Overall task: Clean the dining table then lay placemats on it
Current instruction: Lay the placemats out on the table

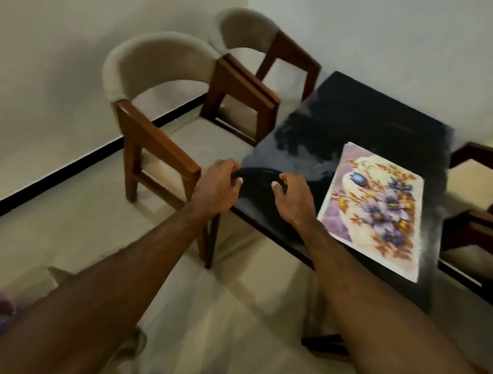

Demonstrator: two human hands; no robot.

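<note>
Both my hands, left point(219, 183) and right point(289, 196), curled round dark mat point(259, 176) at table point(371, 121) left edge. Floral mat point(376, 209) already at right edge. Lower flat, square to edge, smooth outward.

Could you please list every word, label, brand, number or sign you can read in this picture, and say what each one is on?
None: no readable text shows anywhere in the head view.
The floral placemat on the black dining table bears only a flower picture, no lettering.
The dark item both hands hold shows no label.
</note>
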